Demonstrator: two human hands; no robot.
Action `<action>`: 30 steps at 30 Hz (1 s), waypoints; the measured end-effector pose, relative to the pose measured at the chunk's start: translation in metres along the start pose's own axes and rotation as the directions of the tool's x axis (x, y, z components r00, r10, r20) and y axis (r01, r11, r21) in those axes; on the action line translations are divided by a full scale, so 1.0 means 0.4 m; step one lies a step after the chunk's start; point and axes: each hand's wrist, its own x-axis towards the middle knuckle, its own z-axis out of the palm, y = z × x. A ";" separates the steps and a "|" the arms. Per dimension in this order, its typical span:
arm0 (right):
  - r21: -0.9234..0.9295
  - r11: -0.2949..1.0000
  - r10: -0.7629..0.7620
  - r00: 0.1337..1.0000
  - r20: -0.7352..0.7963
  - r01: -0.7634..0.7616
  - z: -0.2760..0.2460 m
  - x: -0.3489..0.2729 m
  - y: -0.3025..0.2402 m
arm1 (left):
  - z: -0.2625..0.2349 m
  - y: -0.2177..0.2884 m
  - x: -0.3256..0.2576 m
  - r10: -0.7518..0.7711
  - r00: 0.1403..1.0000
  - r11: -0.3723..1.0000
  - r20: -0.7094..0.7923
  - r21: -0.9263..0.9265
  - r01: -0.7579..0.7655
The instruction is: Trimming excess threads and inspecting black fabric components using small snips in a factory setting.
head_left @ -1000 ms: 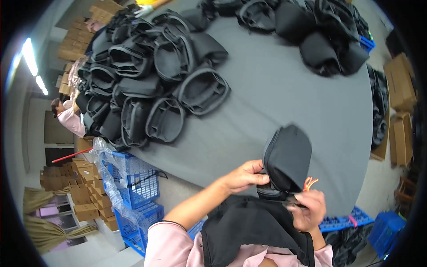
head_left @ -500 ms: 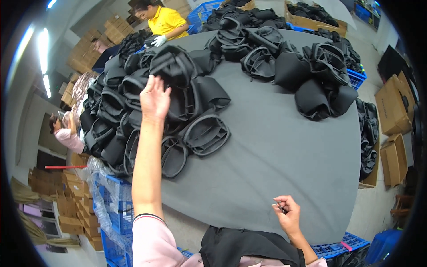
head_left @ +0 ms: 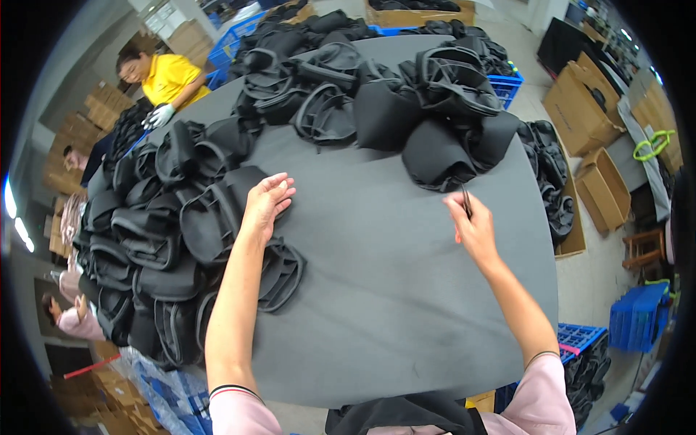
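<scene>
The left hand (head_left: 267, 203) lies open, fingers spread, on a black pouch (head_left: 217, 217) in the pile along the table's (head_left: 391, 290) left edge. The right hand (head_left: 471, 225), well apart mid-table, pinches a thin dark tool (head_left: 465, 199).

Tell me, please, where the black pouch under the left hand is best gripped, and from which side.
Probably at the near rim of the black pouch, coming from the open table side. The left hand already rests on its right edge, which faces bare cloth; other pouches crowd its left side.
</scene>
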 end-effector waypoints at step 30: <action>-0.538 0.694 -0.375 0.877 0.299 0.480 0.092 0.266 0.018 | -0.017 0.022 0.553 0.631 0.747 0.157 0.212 0.907 -0.390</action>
